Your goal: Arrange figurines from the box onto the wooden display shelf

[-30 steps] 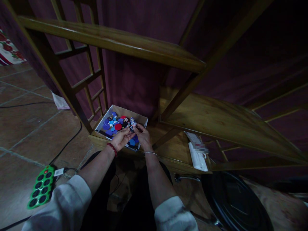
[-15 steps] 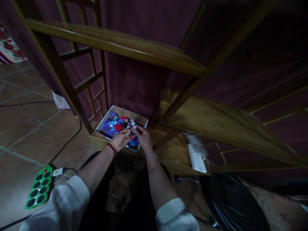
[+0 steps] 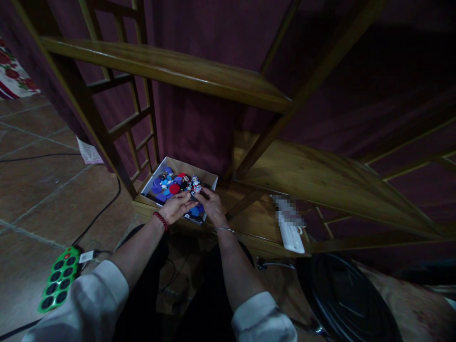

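Over the near side of an open cardboard box (image 3: 195,168), my two hands meet. My left hand (image 3: 174,209), with a red bead bracelet at the wrist, is closed in a pinch on a small cartoon figurine (image 3: 197,189) with a dark base. From the other side, the fingers of my right hand (image 3: 211,207) are closed on the same figurine. My fingers partly cover it, so its details are hard to make out. Inside the box lie several round blue and purple pieces, a red disc (image 3: 174,189) and more small cartoon figures (image 3: 166,181).
The box sits on the low shelf of a wooden rack (image 3: 167,71), under a higher board. Farther right on that shelf is a white object (image 3: 292,237), partly blurred out. A green power strip (image 3: 60,280) lies on the tiled floor; a black round-topped stool (image 3: 351,299) stands right.
The view has shifted slightly. Both hands stay together at the figurine, which is tipped a little differently between the fingers.
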`<move>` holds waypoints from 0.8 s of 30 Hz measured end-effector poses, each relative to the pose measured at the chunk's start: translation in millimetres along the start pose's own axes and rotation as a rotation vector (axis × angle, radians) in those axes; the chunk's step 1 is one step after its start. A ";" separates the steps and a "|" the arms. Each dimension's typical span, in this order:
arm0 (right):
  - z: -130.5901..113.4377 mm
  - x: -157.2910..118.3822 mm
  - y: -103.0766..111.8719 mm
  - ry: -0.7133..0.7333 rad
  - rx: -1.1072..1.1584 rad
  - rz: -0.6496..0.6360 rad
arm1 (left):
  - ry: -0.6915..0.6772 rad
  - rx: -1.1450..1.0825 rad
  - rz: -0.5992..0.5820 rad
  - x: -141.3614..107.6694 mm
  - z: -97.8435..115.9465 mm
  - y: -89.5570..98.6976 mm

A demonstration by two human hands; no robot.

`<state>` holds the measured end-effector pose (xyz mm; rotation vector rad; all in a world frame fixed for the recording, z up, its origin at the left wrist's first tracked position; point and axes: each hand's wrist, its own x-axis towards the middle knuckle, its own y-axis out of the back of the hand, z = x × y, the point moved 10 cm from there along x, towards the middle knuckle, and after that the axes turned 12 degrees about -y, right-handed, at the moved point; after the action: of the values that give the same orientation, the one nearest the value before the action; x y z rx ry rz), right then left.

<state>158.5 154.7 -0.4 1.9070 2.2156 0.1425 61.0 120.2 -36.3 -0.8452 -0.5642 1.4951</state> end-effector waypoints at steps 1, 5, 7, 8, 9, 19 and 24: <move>0.0 0.0 0.7 -0.001 -0.001 0.013 | 0.001 -0.004 0.002 -0.2 -0.3 -0.2; 3.2 1.5 0.4 -0.021 0.041 0.045 | -0.003 -0.047 0.013 1.0 -1.9 -0.2; 4.4 1.9 -1.5 -0.019 0.084 0.041 | -0.013 -0.076 0.031 2.1 -1.8 1.6; 4.9 1.8 -1.5 -0.016 0.101 0.047 | -0.019 -0.089 0.043 2.6 -1.5 3.0; 5.5 1.5 -1.0 -0.015 0.115 0.056 | -0.026 -0.100 0.057 3.1 -1.0 4.5; 14.7 -0.9 -1.7 -0.086 0.118 0.068 | -0.038 -0.103 0.141 3.4 -1.1 13.1; 21.6 2.7 -2.5 -0.125 0.122 0.083 | -0.053 -0.070 0.173 4.3 -1.8 14.2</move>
<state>160.6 155.5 -22.2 2.0120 2.1097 -0.0992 53.7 122.6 -49.1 -0.9303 -0.5979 1.6667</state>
